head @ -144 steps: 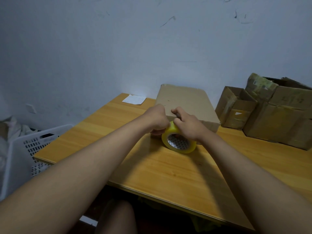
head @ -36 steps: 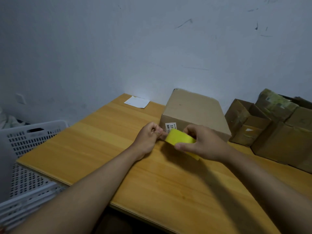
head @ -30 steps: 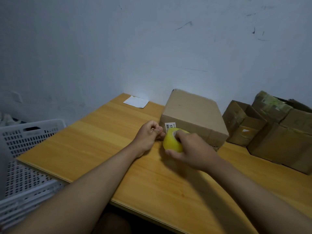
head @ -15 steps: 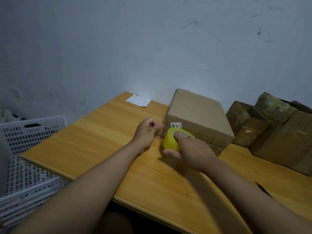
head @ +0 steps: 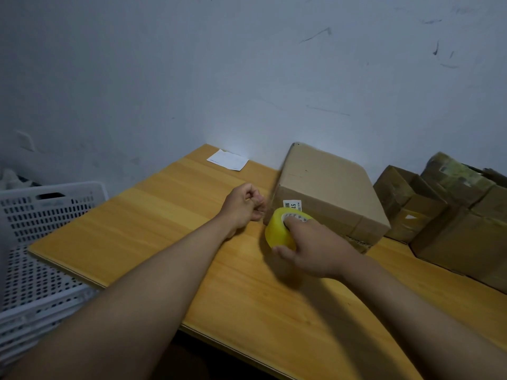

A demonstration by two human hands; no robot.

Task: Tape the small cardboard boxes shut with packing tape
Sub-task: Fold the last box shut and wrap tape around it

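Cardboard box (head: 329, 193) sits on the wooden table (head: 170, 223), toward the far edge near the wall, its near corner turned toward me. A white label with printed digits shows on its near side face, partly hidden by the tape roll. Flaps look closed on top; I cannot tell whether any tape is on the seam.

Yellow tape roll (head: 279, 231) stands just in front of the box's near face, at or close to the table surface. My right hand (head: 315, 249) grips it: fingers pushed into the core, thumb curled under the outer rim.

My left hand (head: 242, 205) is just left of the roll, fingers curled with thumb and fingertips pressed together. It seems to pinch the clear tape end, but the film is too faint to confirm; I cannot tell.

Other items: a white paper slip (head: 227, 159) at the table's far corner; a cluster of worn brown cartons (head: 444, 215) to the right of the box; a white perforated plastic crate (head: 35, 242) off the table's left edge.
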